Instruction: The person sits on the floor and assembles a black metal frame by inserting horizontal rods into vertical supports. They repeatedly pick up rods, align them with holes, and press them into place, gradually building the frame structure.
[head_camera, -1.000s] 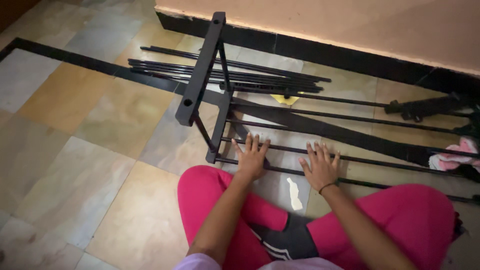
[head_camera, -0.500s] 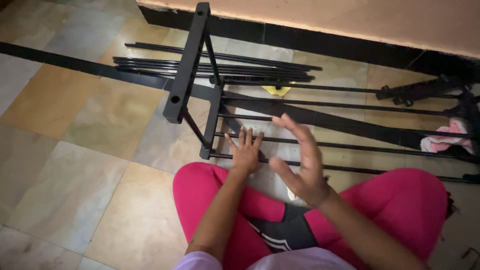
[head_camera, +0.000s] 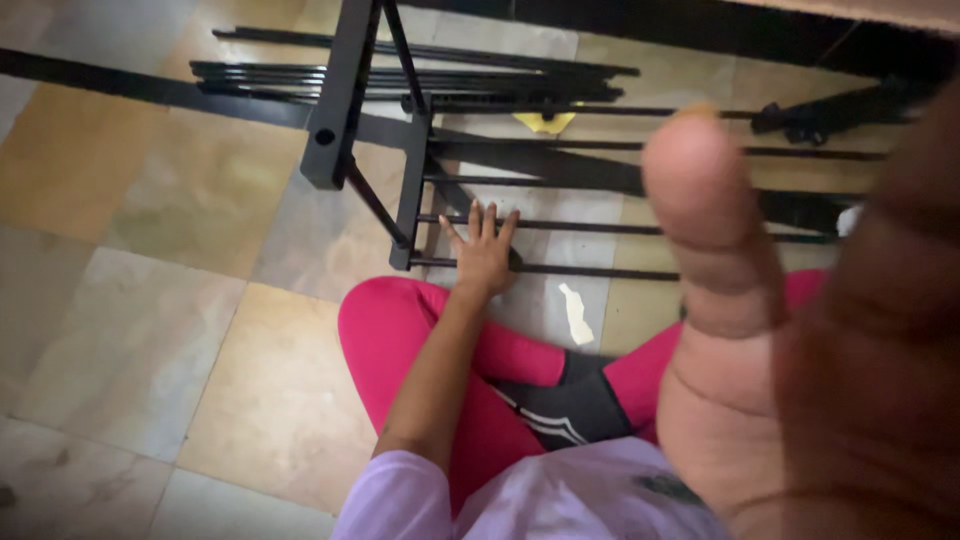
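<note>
A: Hands first. What was recorded for each?

B: Left hand (head_camera: 483, 252) lay flat, fingers spread wide, palm down on the thin black rods of the metal rack (head_camera: 420, 150) that rested on the floor. It gripped nothing; fingertips pointed away from the body, over the two nearest rods.

A: Right hand?

B: Right hand (head_camera: 800, 330) was raised close to the camera, blurred, filling the right side of the view. Thumb stood upright, palm open, nothing held.

A: Position of the rack?

B: It lay on the tiled floor (head_camera: 150, 300) just in front of the crossed legs in pink trousers (head_camera: 400, 340). One square black post rose toward the camera at the rack's left end, with a small hole near its tip. Rods ran rightward from it, roughly parallel.

A: Anything else noted?

B: Bundle of loose black rods (head_camera: 400, 75) lay beyond the rack, near the dark skirting at the wall. Yellow scrap (head_camera: 545, 121) sat between the rods farther back. Pale strip of paper or tape (head_camera: 575, 312) lay on the floor beside the right knee. Dark sock with white stripes (head_camera: 570, 410) showed between the legs.
</note>
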